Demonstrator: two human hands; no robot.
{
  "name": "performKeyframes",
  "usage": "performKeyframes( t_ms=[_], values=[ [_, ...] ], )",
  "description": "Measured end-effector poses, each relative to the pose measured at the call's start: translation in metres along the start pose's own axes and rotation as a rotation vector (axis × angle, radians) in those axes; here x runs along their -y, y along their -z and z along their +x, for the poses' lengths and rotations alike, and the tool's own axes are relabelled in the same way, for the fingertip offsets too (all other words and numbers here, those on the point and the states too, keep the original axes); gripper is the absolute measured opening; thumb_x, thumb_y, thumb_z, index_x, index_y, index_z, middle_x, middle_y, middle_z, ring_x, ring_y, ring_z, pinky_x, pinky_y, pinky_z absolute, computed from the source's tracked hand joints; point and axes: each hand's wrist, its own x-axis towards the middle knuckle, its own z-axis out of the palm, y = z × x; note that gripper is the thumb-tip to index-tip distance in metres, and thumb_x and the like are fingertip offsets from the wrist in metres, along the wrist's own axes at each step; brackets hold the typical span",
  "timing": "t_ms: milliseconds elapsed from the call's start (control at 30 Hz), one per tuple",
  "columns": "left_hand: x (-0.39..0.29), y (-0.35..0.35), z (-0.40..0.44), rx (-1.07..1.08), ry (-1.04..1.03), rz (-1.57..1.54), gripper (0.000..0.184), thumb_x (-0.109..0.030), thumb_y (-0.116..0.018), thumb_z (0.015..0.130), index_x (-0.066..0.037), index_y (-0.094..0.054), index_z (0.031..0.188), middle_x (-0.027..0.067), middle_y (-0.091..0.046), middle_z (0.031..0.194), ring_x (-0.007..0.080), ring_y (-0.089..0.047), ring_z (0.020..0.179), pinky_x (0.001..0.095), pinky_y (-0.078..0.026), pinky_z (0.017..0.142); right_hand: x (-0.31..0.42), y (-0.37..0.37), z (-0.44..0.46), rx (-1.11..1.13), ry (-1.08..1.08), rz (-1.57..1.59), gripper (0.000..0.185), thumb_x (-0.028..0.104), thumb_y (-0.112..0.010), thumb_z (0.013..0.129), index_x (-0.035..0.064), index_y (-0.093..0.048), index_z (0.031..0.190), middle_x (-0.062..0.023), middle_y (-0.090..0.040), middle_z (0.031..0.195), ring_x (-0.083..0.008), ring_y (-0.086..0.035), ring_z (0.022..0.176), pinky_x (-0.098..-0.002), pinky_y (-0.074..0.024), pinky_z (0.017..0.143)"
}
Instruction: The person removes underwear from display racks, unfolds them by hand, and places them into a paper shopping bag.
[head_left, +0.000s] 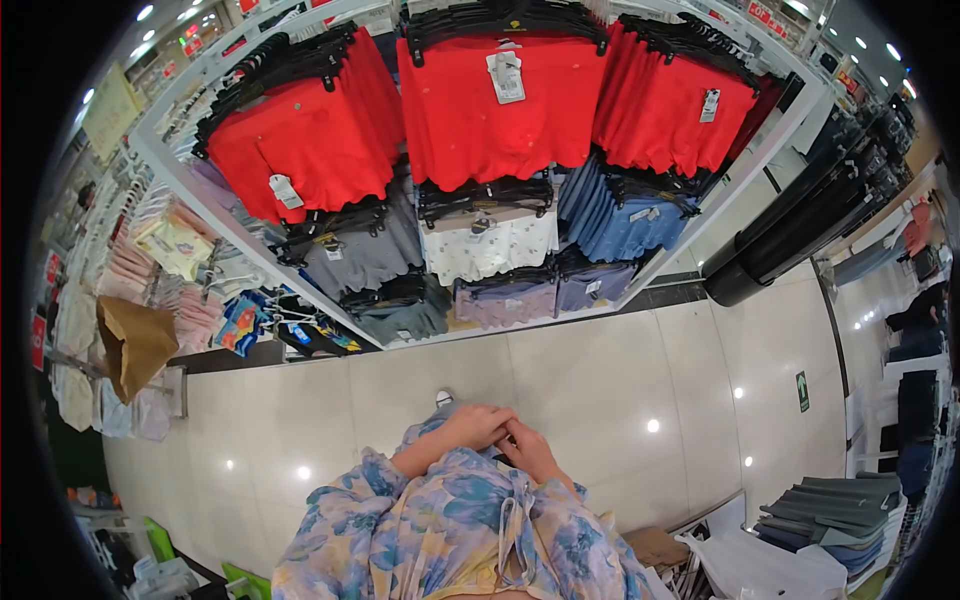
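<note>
My left hand (475, 427) and my right hand (530, 452) meet in front of my waist, fingers curled and pressed against each other. Whatever lies inside the fingers, if anything, is hidden. Both forearms come out of the wide sleeves of a floral top (440, 520) in blue, yellow and pale pink, with a tie hanging down its front. Beyond the hands, one white-tipped shoe (444, 397) shows on the floor. Neither hand touches the clothes rack, where red shorts (500, 115) hang in three groups across the top.
The white-framed rack (700, 215) also bears grey shorts (365, 245), white patterned shorts (490, 245) and blue shorts (625, 220). A brown paper bag (135, 345) hangs at left. Folded dark clothes (835, 510) lie at lower right. Pale tiled floor (600, 390) stretches between.
</note>
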Motion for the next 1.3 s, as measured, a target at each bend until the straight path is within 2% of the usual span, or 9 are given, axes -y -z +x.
performKeyframes(
  t_ms=[200,267,400,467,533,667,833,1067,1300],
  values=[
    [0.017,0.009,0.008,0.060,0.073,-0.021,0.031,-0.023,-0.059,0.081,-0.014,-0.055,0.110,0.0094,-0.061,0.101,0.0279,-0.061,0.089,0.0380,-0.050,0.073,-0.010,-0.006,0.010,0.013,-0.011,0.025,0.026,0.020,-0.056,0.081,0.0069,-0.051,0.103,-0.0167,-0.061,0.088,-0.0359,-0.059,0.081,-0.0442,-0.0455,0.068],
    [0.038,0.023,0.023,-0.005,0.142,-0.210,0.039,-0.023,-0.065,0.079,-0.011,-0.053,0.114,0.0086,-0.058,0.109,0.0228,-0.059,0.094,0.0341,-0.048,0.080,0.001,0.005,0.012,0.076,-0.185,0.104,0.032,0.021,-0.055,0.083,0.0087,-0.050,0.112,-0.0155,-0.062,0.090,-0.0340,-0.060,0.083,-0.0428,-0.0458,0.071],
    [0.137,0.052,0.073,-0.376,0.262,-0.550,0.053,-0.015,-0.069,0.078,-0.009,-0.043,0.124,0.0062,-0.053,0.112,0.0175,-0.056,0.096,0.0317,-0.046,0.084,-0.015,0.011,0.018,0.098,-0.209,0.079,0.035,0.022,-0.054,0.085,0.0098,-0.049,0.117,-0.0154,-0.062,0.092,-0.0330,-0.060,0.085,-0.0413,-0.0459,0.074],
    [0.206,0.071,0.107,-0.649,0.072,-0.757,0.055,-0.014,-0.067,0.081,-0.007,-0.037,0.127,0.0070,-0.053,0.112,0.0161,-0.055,0.096,0.0284,-0.046,0.082,-0.021,0.016,0.023,0.087,-0.249,0.056,0.032,0.022,-0.054,0.086,0.0095,-0.051,0.115,-0.0148,-0.063,0.093,-0.0328,-0.060,0.087,-0.0406,-0.0462,0.074],
    [0.256,0.095,0.143,-0.893,0.234,-0.797,0.059,-0.009,-0.067,0.080,-0.008,-0.033,0.128,0.0102,-0.052,0.110,0.0151,-0.052,0.096,0.0266,-0.046,0.079,-0.029,0.026,0.030,0.073,-0.257,0.008,0.030,0.022,-0.053,0.086,0.0096,-0.053,0.113,-0.0144,-0.063,0.094,-0.0329,-0.060,0.088,-0.0404,-0.0462,0.074],
    [0.267,0.128,0.189,-1.098,0.358,-0.870,0.055,-0.008,-0.065,0.082,-0.007,-0.034,0.127,0.0080,-0.053,0.109,0.0140,-0.054,0.095,0.0259,-0.044,0.079,-0.039,0.056,0.046,0.010,-0.289,-0.102,0.024,0.022,-0.055,0.085,0.0113,-0.058,0.106,-0.0129,-0.063,0.095,-0.0328,-0.061,0.084,-0.0409,-0.0474,0.072],
    [0.227,0.141,0.201,-1.310,0.295,-0.544,0.047,-0.009,-0.063,0.084,-0.003,-0.039,0.123,0.0070,-0.051,0.102,0.0127,-0.051,0.089,0.0256,-0.043,0.081,-0.050,0.076,0.073,0.010,-0.296,-0.151,0.023,0.021,-0.057,0.084,0.0128,-0.058,0.105,-0.0126,-0.063,0.095,-0.0327,-0.062,0.080,-0.0417,-0.0485,0.069],
    [0.223,0.141,0.194,-1.408,0.247,-0.271,0.035,-0.006,-0.063,0.083,-0.001,-0.042,0.111,0.0074,-0.049,0.098,0.0142,-0.049,0.089,0.0255,-0.043,0.078,-0.048,0.093,0.132,0.092,-0.207,-0.233,0.024,0.015,-0.055,0.083,0.0117,-0.057,0.107,-0.0110,-0.065,0.089,-0.0305,-0.063,0.081,-0.0406,-0.0494,0.070],
    [0.221,0.139,0.184,-1.153,0.403,-0.283,0.023,-0.004,-0.065,0.081,-0.001,-0.049,0.097,0.0087,-0.060,0.085,0.0136,-0.058,0.072,0.0253,-0.047,0.066,-0.030,0.106,0.178,0.260,-0.175,-0.370,0.026,0.013,-0.053,0.082,0.0144,-0.056,0.109,-0.0104,-0.063,0.095,-0.0305,-0.061,0.088,-0.0407,-0.0487,0.073]
  ],
)
